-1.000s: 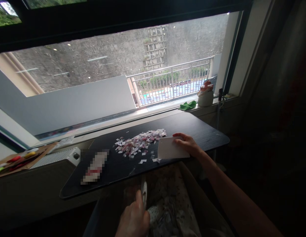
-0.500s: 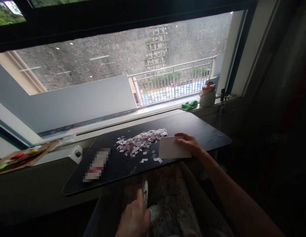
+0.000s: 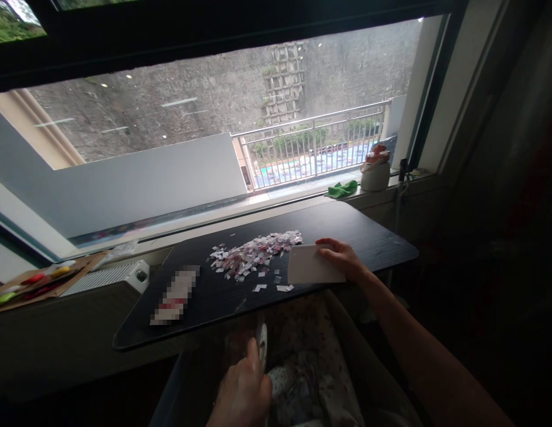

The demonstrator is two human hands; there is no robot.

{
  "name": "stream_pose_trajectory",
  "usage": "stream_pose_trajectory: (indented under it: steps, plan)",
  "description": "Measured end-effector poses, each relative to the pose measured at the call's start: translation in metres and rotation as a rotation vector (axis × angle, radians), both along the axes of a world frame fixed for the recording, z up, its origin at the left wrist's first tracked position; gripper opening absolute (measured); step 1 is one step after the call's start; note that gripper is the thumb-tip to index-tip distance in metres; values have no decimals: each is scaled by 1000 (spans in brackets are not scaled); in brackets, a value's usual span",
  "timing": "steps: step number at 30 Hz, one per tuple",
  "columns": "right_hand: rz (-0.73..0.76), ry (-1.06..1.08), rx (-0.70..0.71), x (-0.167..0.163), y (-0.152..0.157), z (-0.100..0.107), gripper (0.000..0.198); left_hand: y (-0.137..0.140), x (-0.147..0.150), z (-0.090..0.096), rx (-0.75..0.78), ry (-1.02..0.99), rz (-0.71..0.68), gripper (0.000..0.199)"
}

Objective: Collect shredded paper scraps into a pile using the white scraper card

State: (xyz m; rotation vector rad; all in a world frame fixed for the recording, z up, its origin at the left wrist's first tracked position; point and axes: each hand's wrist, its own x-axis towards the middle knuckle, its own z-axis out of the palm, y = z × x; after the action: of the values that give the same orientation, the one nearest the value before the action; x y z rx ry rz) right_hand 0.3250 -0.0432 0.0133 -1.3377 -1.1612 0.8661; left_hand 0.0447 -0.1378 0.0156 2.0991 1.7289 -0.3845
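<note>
Presently grasping a white card (image 3: 308,265) with the fingers of the right hand (image 3: 344,259), pressing the thumb on its upper face and curling the other fingers over its far edge. Holding the card at the near edge of the tabletop (image 3: 333,219), right of the middle, being unable to tell whether flat or slightly tilted. Clenching the left hand (image 3: 240,391) just below the near edge of the tabletop, closing its fingers on a slim pale thing (image 3: 263,345) too dim and half hidden to name. Facing a heap of small white and pinkish paper pieces (image 3: 255,256), spreading across the middle of the tabletop, just beside the card. Seeing also a few loose paper pieces (image 3: 259,288) lying near the front edge of the tabletop, well apart from one another in places. Having a pixelated oblong item (image 3: 175,295) lying toward the left end of the tabletop, and a patterned cloth (image 3: 320,326) hanging dimly below its near edge. Looking past the far right of the tabletop to a green cloth (image 3: 342,190) and a white container (image 3: 375,177) with a reddish top, both standing or lying on the sill, and past its left end to a white radiator (image 3: 104,280).
</note>
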Motion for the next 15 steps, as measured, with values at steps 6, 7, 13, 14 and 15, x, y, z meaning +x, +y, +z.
stream_pose_trajectory:
  steps: [6,7,13,14,15]
  plan:
    - [70,-33,-19,0,0,-1,32,1,0,-1,-15,1,7,59]
    - [103,-14,-26,0,0,-1,32,1,0,-1,-17,-2,9,59]
    - [73,-30,6,0,0,-1,33,1,0,-2,-6,-7,7,58]
    - [63,-61,12,0,0,-1,33,1,0,-2,-2,-2,5,58]
    - [65,-88,15,-1,1,-1,33,1,0,-2,0,-1,0,57]
